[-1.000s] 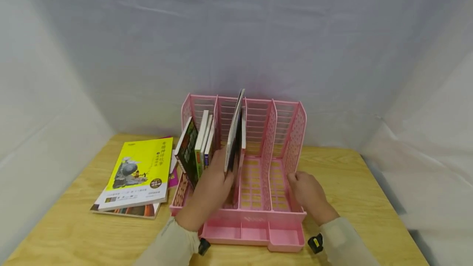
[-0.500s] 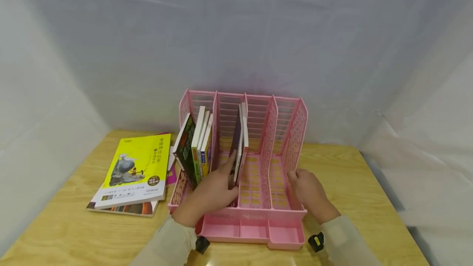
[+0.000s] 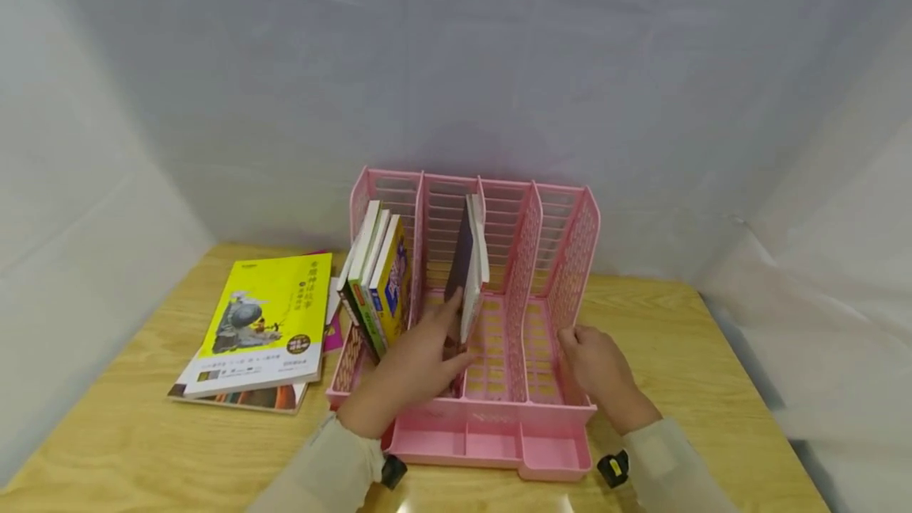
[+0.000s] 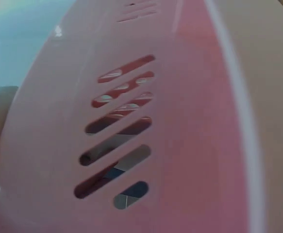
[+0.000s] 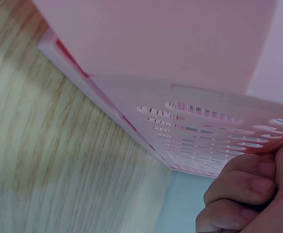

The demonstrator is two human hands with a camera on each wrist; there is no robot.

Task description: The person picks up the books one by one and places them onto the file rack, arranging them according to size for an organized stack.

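In the head view a pink desktop file rack (image 3: 492,419) with upright dividers stands on the table. My left hand (image 3: 409,362) reaches into its second compartment from the left, the extended index finger touching the dark cover of a thin book (image 3: 461,253). That book leans right, against another pale-edged book (image 3: 480,260). My right hand (image 3: 600,366) grips the front edge of the rack's right side wall, and its curled fingers show in the right wrist view. Several books (image 3: 374,275) tilt left in the leftmost compartment, a yellow-covered one outermost. The left wrist view shows mostly the rack's slotted front panel (image 4: 190,136).
On the wooden table (image 3: 128,386), left of the rack, lies a loose stack of books topped by a yellow book (image 3: 267,315). Small open trays (image 3: 427,443) run along the rack's front. A pale cloth (image 3: 456,62) hangs behind and at both sides.
My left hand has lowered the thin book into the second compartment and loosened its grip; the book now leans right. The books in the leftmost compartment have tipped left. My right hand stays put.
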